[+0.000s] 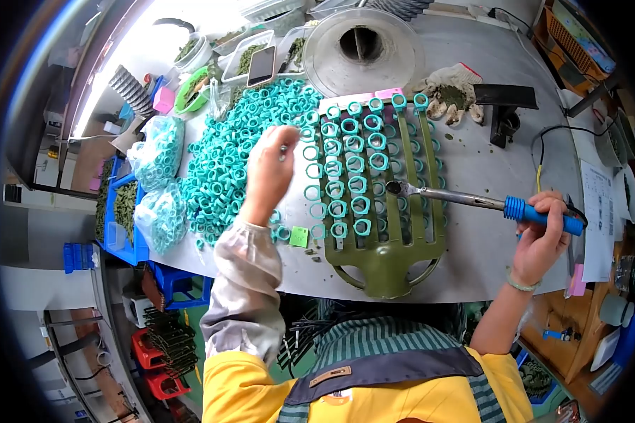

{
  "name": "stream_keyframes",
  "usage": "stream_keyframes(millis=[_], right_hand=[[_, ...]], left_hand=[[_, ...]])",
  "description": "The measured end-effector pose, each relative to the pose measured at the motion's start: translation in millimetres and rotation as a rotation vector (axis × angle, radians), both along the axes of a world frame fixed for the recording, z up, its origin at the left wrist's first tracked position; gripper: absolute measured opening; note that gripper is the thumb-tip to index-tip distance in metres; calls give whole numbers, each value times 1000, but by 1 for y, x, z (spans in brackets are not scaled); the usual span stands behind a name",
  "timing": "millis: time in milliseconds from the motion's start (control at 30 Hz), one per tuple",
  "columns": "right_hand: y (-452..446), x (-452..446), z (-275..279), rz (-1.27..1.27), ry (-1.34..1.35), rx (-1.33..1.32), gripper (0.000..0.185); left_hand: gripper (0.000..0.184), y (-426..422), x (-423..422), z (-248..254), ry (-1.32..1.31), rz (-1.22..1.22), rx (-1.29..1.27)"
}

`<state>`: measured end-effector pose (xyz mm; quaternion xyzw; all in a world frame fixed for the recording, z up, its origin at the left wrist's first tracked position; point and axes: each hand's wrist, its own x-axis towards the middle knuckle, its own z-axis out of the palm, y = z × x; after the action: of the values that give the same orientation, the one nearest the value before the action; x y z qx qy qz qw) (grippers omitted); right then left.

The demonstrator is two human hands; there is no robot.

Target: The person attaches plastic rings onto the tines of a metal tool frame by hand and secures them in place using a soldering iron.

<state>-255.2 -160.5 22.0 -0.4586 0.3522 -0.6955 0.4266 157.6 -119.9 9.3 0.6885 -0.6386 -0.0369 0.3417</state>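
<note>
My right hand (543, 229) is wrapped round the blue handle of a corded soldering iron (466, 198). The iron's broad, dark tip lies over the green pronged rack (388, 264). Rows of teal plastic rings (360, 206) stand along the left prongs of this rack, and more are partly visible under and beside the right prongs. My left hand (271, 166) is closed, fingers curled, just left of the rack's upper rows and over the edge of the ring pile (222, 162). What its fingertips hold, if anything, is hidden.
Bags of rings (159, 151) lie left of the pile. A phone (262, 66) rests on tubs at the back, beside a round clear cover (360, 53). A stained glove (455, 95) and a black stand (504, 113) sit back right. A green note (299, 237) lies near the rack.
</note>
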Motion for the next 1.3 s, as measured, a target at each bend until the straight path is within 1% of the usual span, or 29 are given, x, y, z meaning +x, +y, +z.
stream_keyframes(millis=[67,100,133,233,333,367,467,500,533,600,633,733,800,833,933,1100,1300], right_hand=[[2,0,2,-1,10,1,24],[3,1,3,0,14,1,24],[3,1,3,4,17,-1,24],[5,0,4,7,32,-6,24],[6,0,5,6,43,-11,24],[6,-1,5,3,43,-10,25],[8,-2,7,-2,44,-10,24],[9,-3,7,-3,44,-8,24],[9,-3,7,-6,45,-8,24],[10,-5,7,-13,46,-9,24],[10,-6,7,-13,48,-10,24],[9,-8,4,-3,57,-13,24],[8,-7,4,10,60,-13,24],[8,-7,4,21,62,-15,23],[9,-5,1,50,56,-21,22],[6,-1,-15,85,4,-22,21],[6,4,-11,87,35,-57,19]], left_hand=[[22,19,35,-21,-411,25,159],[26,25,41,-32,-479,-25,162],[29,30,44,-42,-489,-64,207],[36,37,46,-61,-562,-59,176],[37,36,51,-66,-571,-11,153],[32,34,54,-66,-571,-2,186],[25,33,58,-65,-188,3,136],[21,35,47,-50,-60,87,195],[24,35,41,-44,113,122,173],[28,42,34,-26,183,167,170],[33,45,27,-14,372,127,182],[31,53,-20,28,565,-107,195],[31,54,-57,39,659,-240,201],[31,51,-71,36,613,-303,210],[35,36,-99,22,133,-371,4],[34,20,-116,4,65,-373,-5],[33,15,-116,0,-5,-388,6]])
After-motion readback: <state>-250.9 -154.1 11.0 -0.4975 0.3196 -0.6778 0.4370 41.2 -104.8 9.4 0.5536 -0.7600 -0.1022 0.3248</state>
